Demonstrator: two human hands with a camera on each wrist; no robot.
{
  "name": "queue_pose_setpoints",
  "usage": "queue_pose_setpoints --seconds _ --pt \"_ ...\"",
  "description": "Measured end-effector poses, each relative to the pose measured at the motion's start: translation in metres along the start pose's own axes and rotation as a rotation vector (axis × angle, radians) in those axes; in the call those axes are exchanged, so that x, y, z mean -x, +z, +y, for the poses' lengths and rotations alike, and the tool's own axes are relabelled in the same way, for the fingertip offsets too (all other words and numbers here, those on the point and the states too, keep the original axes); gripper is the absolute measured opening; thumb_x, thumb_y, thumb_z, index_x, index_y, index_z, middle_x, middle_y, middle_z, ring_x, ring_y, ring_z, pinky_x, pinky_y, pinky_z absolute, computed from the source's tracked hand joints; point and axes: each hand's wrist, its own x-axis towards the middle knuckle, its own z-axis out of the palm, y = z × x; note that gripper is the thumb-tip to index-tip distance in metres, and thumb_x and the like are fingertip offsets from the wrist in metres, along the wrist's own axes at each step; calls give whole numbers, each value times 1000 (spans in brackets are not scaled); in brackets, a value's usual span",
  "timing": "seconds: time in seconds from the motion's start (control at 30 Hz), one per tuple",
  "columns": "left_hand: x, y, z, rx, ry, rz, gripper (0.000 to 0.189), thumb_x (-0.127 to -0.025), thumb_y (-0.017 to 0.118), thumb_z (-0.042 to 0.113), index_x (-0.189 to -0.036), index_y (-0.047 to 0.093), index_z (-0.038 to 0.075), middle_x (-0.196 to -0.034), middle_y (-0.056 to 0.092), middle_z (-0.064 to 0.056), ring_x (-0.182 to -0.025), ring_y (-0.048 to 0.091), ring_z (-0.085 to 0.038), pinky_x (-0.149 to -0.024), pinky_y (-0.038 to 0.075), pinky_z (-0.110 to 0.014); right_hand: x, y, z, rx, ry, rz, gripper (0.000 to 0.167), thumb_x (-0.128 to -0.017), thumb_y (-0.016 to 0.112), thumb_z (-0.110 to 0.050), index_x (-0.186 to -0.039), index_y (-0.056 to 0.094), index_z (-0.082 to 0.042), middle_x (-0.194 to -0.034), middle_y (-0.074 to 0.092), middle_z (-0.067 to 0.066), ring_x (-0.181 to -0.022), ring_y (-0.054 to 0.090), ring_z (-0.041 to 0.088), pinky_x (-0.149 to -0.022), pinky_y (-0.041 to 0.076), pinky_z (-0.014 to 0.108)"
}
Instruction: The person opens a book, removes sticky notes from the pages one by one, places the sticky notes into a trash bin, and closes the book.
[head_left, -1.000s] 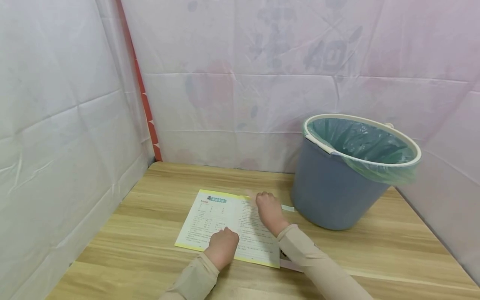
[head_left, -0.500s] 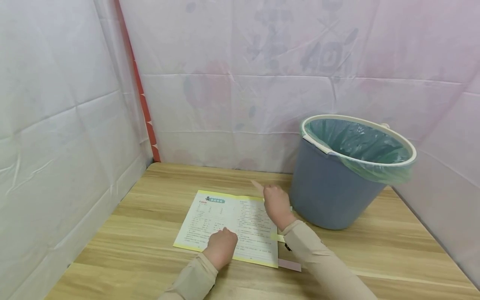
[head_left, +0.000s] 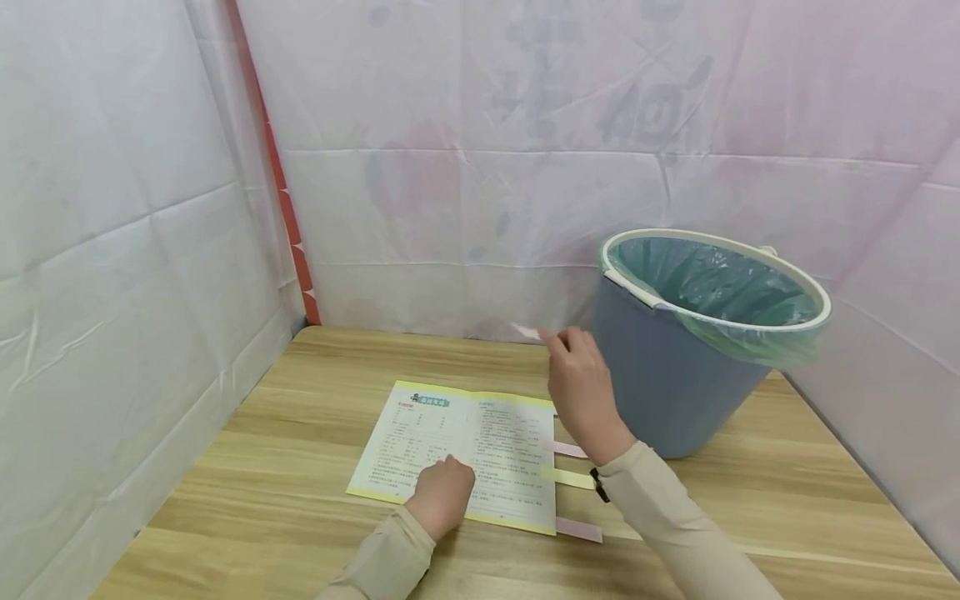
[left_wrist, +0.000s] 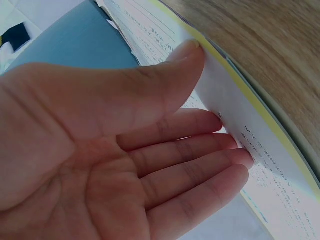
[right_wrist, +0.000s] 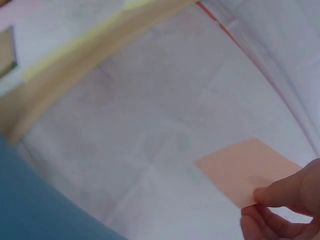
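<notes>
An open booklet point(head_left: 510, 467) with yellow-edged printed pages lies on the wooden table in the head view. My left hand point(head_left: 442, 493) rests on its lower middle; the left wrist view shows straight fingers point(left_wrist: 190, 170) and thumb touching the pages. Above the booklet's right page and in front of the bucket, my right hand point(head_left: 583, 392) is raised, pinching a pale orange sticky note point(right_wrist: 245, 172) between thumb and fingers. Paper strips stick out from the booklet's right edge: a lower pink strip point(head_left: 579, 530), a yellow strip point(head_left: 573, 477) and an upper pink strip point(head_left: 567, 449).
A blue-grey bucket point(head_left: 667, 392) with a cream rim and green bag liner stands at the right rear of the table point(head_left: 247, 483). White sheets point(head_left: 390, 217) hang behind and at both sides. A small black object point(head_left: 600, 485) shows by the right wrist.
My right hand has lifted the sticky note off the booklet's upper right area, moving up and to the right toward the bucket. More paper strips are uncovered. The left hand stays put.
</notes>
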Motion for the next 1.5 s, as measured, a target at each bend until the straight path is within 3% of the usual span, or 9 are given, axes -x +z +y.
queue_pose_setpoints --seconds 0.13,0.27,0.37,0.43,0.6,0.8,0.93,1.13,1.5 --pt "-1 0 0 1 6 -2 7 -86 66 5 -89 72 2 -81 64 -13 -67 63 -22 -58 55 -37 -14 -34 -2 -41 -76 252 18 -82 61 15 -96 62 4 -83 59 19 -74 56 36 -61 49 45" --pt "-2 -1 0 -6 7 -6 7 -87 66 5 -90 72 2 -82 65 -13 -70 64 -23 -58 55 -37 -28 -70 3 -25 -38 454 9 -83 64 10 -88 62 3 -81 61 20 -75 58 39 -65 47 49" --pt "-2 -3 0 -12 -1 -13 9 -87 65 4 -92 72 2 -86 66 -14 -72 65 -24 -59 56 -38 -37 -93 13 -10 30 550 3 -84 64 7 -84 65 4 -83 63 21 -80 58 41 -72 46 47" --pt "-1 -4 0 -17 -4 -13 10 -87 65 4 -93 72 2 -87 67 -14 -72 65 -24 -59 56 -38 -41 -105 21 4 72 571 5 -87 62 5 -82 65 6 -83 63 22 -82 57 42 -76 46 44" --pt "2 -5 0 -20 2 -1 8 -87 65 4 -90 72 2 -83 66 -13 -66 63 -21 -57 55 -36 -42 -128 43 78 148 477 13 -91 56 2 -86 65 10 -85 62 25 -83 56 44 -75 43 50" --pt "3 -3 0 -5 1 -15 7 -87 66 5 -90 72 2 -84 66 -13 -67 63 -21 -57 55 -36 -38 -136 63 116 175 355 11 -88 55 10 -87 66 13 -81 59 28 -81 52 47 -74 40 56" --pt "2 -2 1 -9 2 -14 8 -86 66 5 -91 72 3 -89 68 -14 -71 65 -23 -59 55 -37 -36 -140 74 147 186 229 10 -86 55 14 -86 65 14 -79 58 28 -79 52 46 -76 41 56" --pt "2 -1 0 -13 1 1 7 -86 67 4 -90 72 2 -87 67 -14 -71 65 -23 -58 55 -37 -31 -142 82 150 232 41 10 -86 56 15 -88 65 16 -81 54 28 -76 50 44 -69 42 54" --pt "1 0 1 -4 5 -6 10 -85 66 3 -93 72 2 -95 68 -16 -73 66 -23 -59 56 -38 -28 -142 84 152 255 -38 14 -86 53 14 -92 66 16 -88 57 31 -80 51 47 -71 42 56"
